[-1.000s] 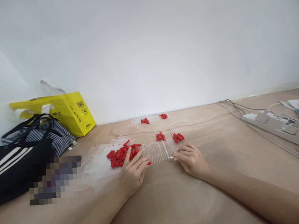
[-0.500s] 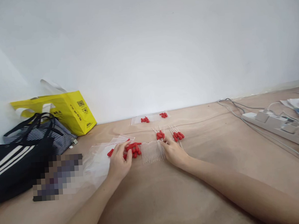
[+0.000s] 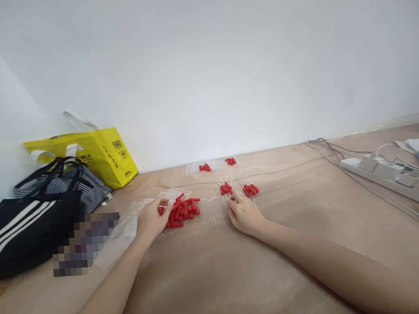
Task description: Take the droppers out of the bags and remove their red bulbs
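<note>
My left hand (image 3: pixel 152 218) is at the left edge of a heap of red rubber dropper bulbs (image 3: pixel 180 212), its thumb and fingers apart with some bulbs showing between them. To the right of the heap lies a row of clear thin tubes (image 3: pixel 213 210), side by side. At the row's right end, my right hand (image 3: pixel 245 213) has its fingers closed together; whatever they pinch is hidden. Just beyond that hand lie two groups of tubes fitted with red bulbs, a left group (image 3: pixel 226 188) and a right group (image 3: pixel 251 190).
A clear bag (image 3: pixel 215 164) with red bulbs and tubes lies by the wall. Clear plastic bags (image 3: pixel 123 231) are left of the heap. Farther left sit a yellow bag (image 3: pixel 115 158) and a black striped bag (image 3: pixel 29 229). A white power strip (image 3: pixel 407 178) with cables is at the right.
My left hand has drawn back to the left, and more of the red bulb heap shows. My right hand stays at the end of the tube row.
</note>
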Motion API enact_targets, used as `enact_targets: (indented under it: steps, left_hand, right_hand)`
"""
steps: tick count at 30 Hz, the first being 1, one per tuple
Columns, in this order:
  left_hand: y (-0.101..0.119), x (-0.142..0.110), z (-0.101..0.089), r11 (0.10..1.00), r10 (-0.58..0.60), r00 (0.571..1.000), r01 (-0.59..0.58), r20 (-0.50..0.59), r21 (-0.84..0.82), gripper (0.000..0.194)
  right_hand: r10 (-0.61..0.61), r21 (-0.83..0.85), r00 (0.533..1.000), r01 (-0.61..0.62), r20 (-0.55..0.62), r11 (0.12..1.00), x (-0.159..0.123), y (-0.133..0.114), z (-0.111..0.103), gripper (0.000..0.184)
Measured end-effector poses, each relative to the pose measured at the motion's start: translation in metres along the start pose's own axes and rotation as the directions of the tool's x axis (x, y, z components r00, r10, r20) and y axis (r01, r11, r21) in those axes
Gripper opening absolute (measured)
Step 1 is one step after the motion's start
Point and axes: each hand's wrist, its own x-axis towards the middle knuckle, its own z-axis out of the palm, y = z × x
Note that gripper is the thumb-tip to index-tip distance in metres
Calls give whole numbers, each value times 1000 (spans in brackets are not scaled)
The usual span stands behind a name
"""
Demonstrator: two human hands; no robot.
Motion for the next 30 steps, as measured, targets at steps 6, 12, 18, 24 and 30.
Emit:
enact_targets:
  steps: [6, 12, 18, 24, 30]
  left_hand:
    - [8, 3, -7, 997, 73, 985, -70, -155, 27, 24]
    - [85, 20, 13, 979, 204, 969, -199, 141, -47, 16]
    - [141, 51, 60, 996, 62, 955, -43, 292, -72, 31]
    - [155, 64, 77, 990, -44, 919, 94, 392, -108, 24]
    - [155, 67, 76, 965, 10, 889, 111, 457, -237, 17]
  right_hand:
    - [-65, 95, 995, 73, -76, 993, -30, 27, -20, 21]
    - [-85, 141, 992, 98, -94, 985, -45, 42, -31, 21]
    - [-117, 123, 991, 125, -72, 985, -41, 37, -32, 22]
    - [-126, 105, 988, 136, -93, 985, -40, 37, -32, 23]
    - [-128, 104, 987, 138, -102, 985, -39, 36, -31, 24]
